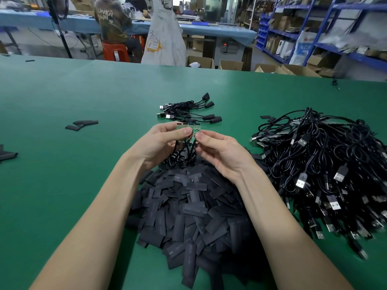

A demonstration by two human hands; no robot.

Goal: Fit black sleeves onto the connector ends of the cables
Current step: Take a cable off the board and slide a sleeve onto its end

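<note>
My left hand (162, 141) and my right hand (222, 151) together pinch a small bunch of cables by their green circuit-board ends (188, 128), held fanned side by side above the table. The black cables (184, 155) hang down from them between my hands. A big heap of flat black sleeves (188, 210) lies under my forearms. Beyond my hands rest several cables with sleeves on their ends (188, 111). A large tangle of bare USB cables (326, 164) lies on the right.
The green table (62, 174) carries a few loose sleeves at the left (81, 124) and at the left edge (7, 154). Past the table's far edge are cardboard boxes, blue shelving on the right and people seated at a blue bench.
</note>
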